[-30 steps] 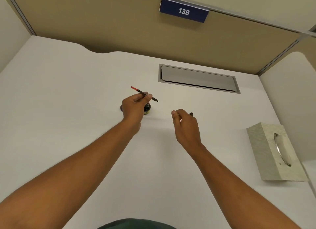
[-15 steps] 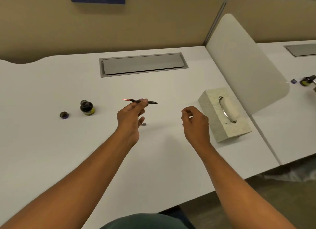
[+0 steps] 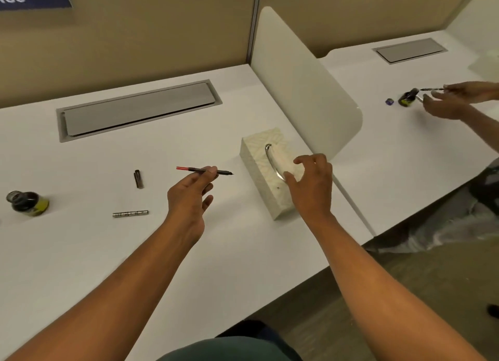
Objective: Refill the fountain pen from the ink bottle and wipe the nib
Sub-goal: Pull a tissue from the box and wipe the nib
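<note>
My left hand (image 3: pixel 190 196) pinches the thin inner part of the fountain pen (image 3: pixel 200 170), red end to the left and nib pointing right, held level above the desk. My right hand (image 3: pixel 310 184) hovers with fingers spread and empty over the pale tissue box (image 3: pixel 259 155), just above its slot. The open ink bottle (image 3: pixel 26 202), dark with a yellow label, stands at the far left of the desk. A silver pen barrel (image 3: pixel 130 213) and a dark pen cap (image 3: pixel 138 178) lie on the desk left of my left hand.
A grey cable hatch (image 3: pixel 135 109) is set into the white desk (image 3: pixel 81 252) at the back. A white divider (image 3: pixel 302 82) stands right of the tissue box. Beyond it, another person's hands (image 3: pixel 453 99) work with a second ink bottle (image 3: pixel 406 99). The desk's front edge runs close below my forearms.
The view has swung right, leaving the ink bottle at the far left. My right hand has moved right to above the tissue box. My left hand still holds the pen part.
</note>
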### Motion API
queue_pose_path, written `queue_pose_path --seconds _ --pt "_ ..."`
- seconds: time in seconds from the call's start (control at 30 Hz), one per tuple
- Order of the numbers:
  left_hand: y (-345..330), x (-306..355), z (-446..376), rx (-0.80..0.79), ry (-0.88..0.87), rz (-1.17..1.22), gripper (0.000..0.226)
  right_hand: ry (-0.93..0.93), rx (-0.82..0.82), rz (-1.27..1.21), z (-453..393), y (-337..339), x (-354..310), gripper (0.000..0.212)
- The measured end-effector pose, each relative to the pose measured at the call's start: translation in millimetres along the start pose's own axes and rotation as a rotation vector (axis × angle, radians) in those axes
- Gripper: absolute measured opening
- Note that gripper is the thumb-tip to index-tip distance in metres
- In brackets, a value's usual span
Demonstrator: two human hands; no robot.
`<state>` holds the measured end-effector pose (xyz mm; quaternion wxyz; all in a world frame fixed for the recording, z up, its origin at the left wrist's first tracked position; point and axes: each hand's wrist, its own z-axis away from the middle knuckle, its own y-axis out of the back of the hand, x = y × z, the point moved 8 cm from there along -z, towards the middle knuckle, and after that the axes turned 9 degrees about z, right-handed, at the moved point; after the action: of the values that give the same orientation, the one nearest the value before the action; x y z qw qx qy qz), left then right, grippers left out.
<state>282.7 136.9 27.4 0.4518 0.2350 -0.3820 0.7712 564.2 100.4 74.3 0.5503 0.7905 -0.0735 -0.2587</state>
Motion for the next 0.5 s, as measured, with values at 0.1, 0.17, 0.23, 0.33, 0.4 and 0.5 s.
queue_pose_path --seconds 0.1,0.17,0.23,0.33,0.4,0.5 --pt "-6.3 -7.2 -0.2 0.015 -0.010 0.002 0.022 0.071 -0.048 0.015 -8.5 -12.6 -0.9 0.041" --pt "-9.1 -10.3 0.1 0.024 -0.015 0.005 0.021 0.099 -0.071 0.037 -12.3 -19.7 -2.4 0.045" --pt "-10.4 -12.4 0.6 0.034 -0.020 0.011 0.021 0.124 -0.090 0.044 -14.6 -24.6 -4.8 0.046" --pt "-8.6 -13.8 1.4 0.048 -0.029 0.022 0.019 0.146 -0.116 0.000 -17.9 -27.8 -7.7 0.039" --pt "-6.2 -14.3 1.9 0.059 -0.034 0.029 0.019 0.154 -0.123 -0.021 -21.0 -27.5 -9.0 0.032" --pt "-3.0 -14.6 2.8 0.068 -0.036 0.041 0.020 0.168 -0.119 -0.015 -25.6 -26.8 -9.5 0.022"
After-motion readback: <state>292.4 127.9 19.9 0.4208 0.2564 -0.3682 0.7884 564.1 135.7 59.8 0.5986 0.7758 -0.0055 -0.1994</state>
